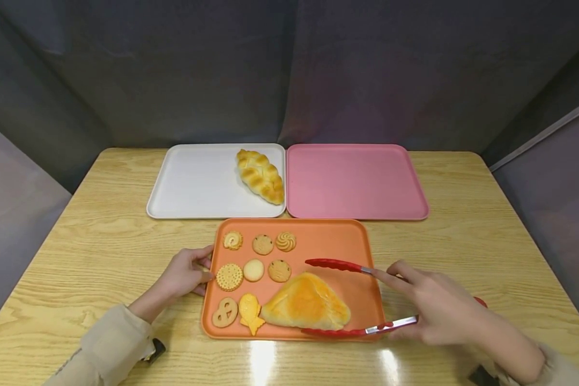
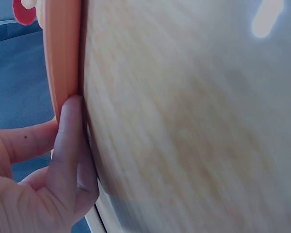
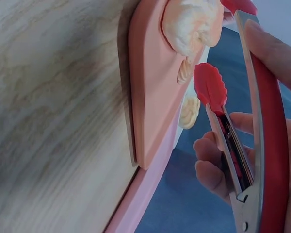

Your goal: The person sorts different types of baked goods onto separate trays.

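My left hand (image 1: 185, 274) holds the left rim of an orange tray (image 1: 330, 238), its fingertips against the outer wall in the left wrist view. On the tray's near side lies a large triangular golden bread (image 1: 311, 303). Red-tipped metal tongs (image 1: 338, 264) are gripped in my right hand (image 1: 436, 305), with the fingers and thumb on separate arms. The tongs are spread wide, one red tip beyond the bread and the other along its near edge. Several cookies fill the tray's left part, among them a pretzel cookie (image 1: 225, 312) and a fish-shaped one (image 1: 250, 312).
Behind the orange tray, a white tray (image 1: 193, 182) carries a braided bread (image 1: 261, 177) at its right end. A pink tray (image 1: 357, 182) stands against it on the right. All rest on a wooden table (image 1: 87, 236) with dark curtains (image 1: 198, 69) behind.
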A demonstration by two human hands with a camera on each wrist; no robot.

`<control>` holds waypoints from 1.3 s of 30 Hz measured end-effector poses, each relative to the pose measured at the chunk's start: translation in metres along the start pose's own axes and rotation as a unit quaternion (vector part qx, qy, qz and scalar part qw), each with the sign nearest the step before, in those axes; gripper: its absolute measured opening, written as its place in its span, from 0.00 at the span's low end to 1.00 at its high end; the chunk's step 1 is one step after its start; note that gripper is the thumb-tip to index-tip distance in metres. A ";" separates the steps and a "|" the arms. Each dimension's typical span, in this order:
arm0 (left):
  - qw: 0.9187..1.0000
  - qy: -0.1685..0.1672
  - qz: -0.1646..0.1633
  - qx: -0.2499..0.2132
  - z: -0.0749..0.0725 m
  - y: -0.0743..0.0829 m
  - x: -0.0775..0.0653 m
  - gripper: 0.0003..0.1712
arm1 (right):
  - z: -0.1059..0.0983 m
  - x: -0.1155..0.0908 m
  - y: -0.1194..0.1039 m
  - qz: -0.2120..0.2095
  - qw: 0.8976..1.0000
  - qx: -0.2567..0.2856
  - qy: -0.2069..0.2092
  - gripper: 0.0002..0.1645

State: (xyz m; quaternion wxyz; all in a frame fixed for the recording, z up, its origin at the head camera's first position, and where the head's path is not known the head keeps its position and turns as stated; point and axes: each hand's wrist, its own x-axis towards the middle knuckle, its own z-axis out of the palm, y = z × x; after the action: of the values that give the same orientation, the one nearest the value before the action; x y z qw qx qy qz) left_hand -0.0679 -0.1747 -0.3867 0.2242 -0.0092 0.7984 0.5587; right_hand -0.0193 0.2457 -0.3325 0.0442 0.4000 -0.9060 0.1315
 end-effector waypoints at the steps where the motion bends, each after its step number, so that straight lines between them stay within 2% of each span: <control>1: 1.000 0.000 0.000 0.000 0.000 0.000 0.000 0.36 | 0.001 0.000 0.000 0.001 1.000 0.003 -0.003 0.51; 9: 1.000 0.000 -0.001 0.000 -0.001 -0.001 0.002 0.37 | 0.011 0.002 0.001 0.008 1.000 0.004 -0.019 0.53; 18: 1.000 -0.004 -0.001 -0.010 -0.002 -0.002 0.002 0.36 | 0.020 0.003 0.000 0.040 0.998 0.002 -0.054 0.53; 24: 1.000 -0.002 0.000 -0.006 -0.001 -0.001 0.002 0.36 | 0.026 0.003 0.003 0.037 0.998 0.003 -0.047 0.53; 31: 1.000 -0.004 0.001 -0.008 -0.001 -0.002 0.001 0.37 | 0.030 0.001 0.006 0.010 1.000 -0.006 -0.016 0.50; 39: 1.000 -0.007 0.004 -0.009 -0.001 -0.002 0.001 0.37 | 0.031 0.001 0.006 -0.008 1.000 -0.001 -0.002 0.48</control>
State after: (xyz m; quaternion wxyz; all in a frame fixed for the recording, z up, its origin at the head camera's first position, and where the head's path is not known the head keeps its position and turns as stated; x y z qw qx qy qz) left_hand -0.0691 -0.1765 -0.3890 0.2278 -0.0039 0.7915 0.5671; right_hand -0.0239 0.2405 -0.3638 0.0439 0.4070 -0.9031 0.1300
